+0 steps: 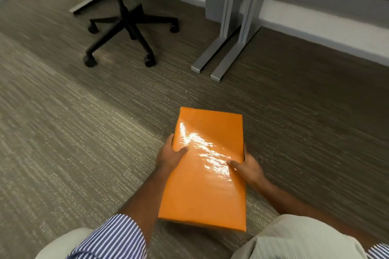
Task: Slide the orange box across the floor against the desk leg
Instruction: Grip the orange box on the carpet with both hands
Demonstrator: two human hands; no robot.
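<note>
orange box point(205, 166) flat on carpet point(73, 132), clamped between both hands' fingers point(169, 143), left hand point(171, 156), right hand point(249, 167), desk leg point(235, 33) well beyond fingertips

Blue-and-white striped sleeves point(109, 235) — rolled up — over pale trousers point(299, 239).

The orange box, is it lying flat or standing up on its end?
Lying flat. The orange box shows its wide top face upward on the carpet, with the left hand and right hand gripping its sides.

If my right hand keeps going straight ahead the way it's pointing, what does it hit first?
Probably the desk leg. The right hand on the box points up-frame over bare carpet; depth is unclear.
</note>
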